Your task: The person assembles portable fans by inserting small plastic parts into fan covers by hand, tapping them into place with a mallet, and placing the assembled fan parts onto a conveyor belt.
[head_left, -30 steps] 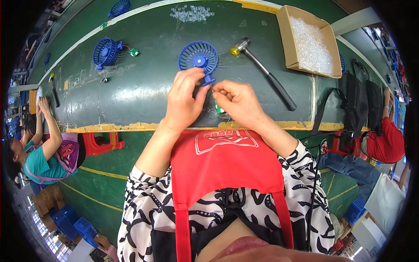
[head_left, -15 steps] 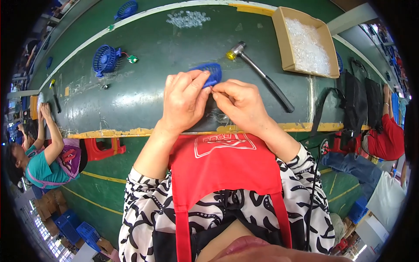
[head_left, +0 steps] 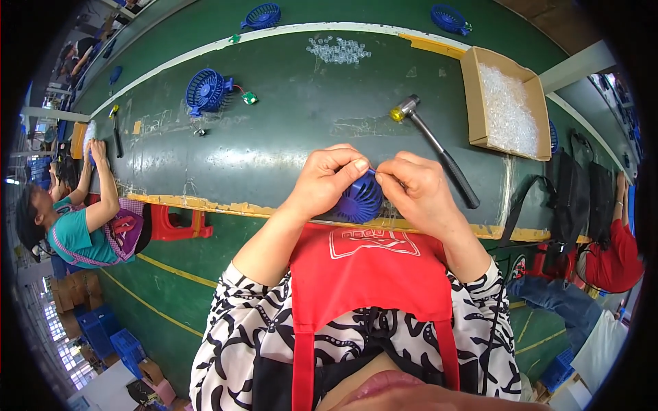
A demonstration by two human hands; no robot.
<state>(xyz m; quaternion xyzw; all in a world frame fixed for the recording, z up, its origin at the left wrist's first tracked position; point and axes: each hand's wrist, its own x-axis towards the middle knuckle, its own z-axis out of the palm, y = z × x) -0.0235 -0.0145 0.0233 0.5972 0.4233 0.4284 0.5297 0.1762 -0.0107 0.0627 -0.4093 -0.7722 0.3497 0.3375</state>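
A blue slatted fan housing (head_left: 360,201) is held near the front edge of the workbench, its round grille toward my body. My left hand (head_left: 326,183) grips it from the left, with thumb and fingers closed at its upper edge. Close by on the right, my right hand (head_left: 419,186) is closed in a pinch at that same edge. A thin dark bit shows between the two sets of fingertips, too small to name. To the right of my right hand lies a hammer (head_left: 439,147) with a yellow face and black grip.
Another blue fan (head_left: 208,91) lies at left, wired to a small green circuit board (head_left: 249,98). Small clear plastic pieces (head_left: 338,51) lie scattered at the back. A cardboard box (head_left: 473,99) of clear pieces stands right, near black bags (head_left: 572,188). Co-workers sit at both sides.
The fan housing has turned, its grille swinging from beyond my fingers to my side of them. The whole view has shifted, bringing another blue fan into sight at the far right.
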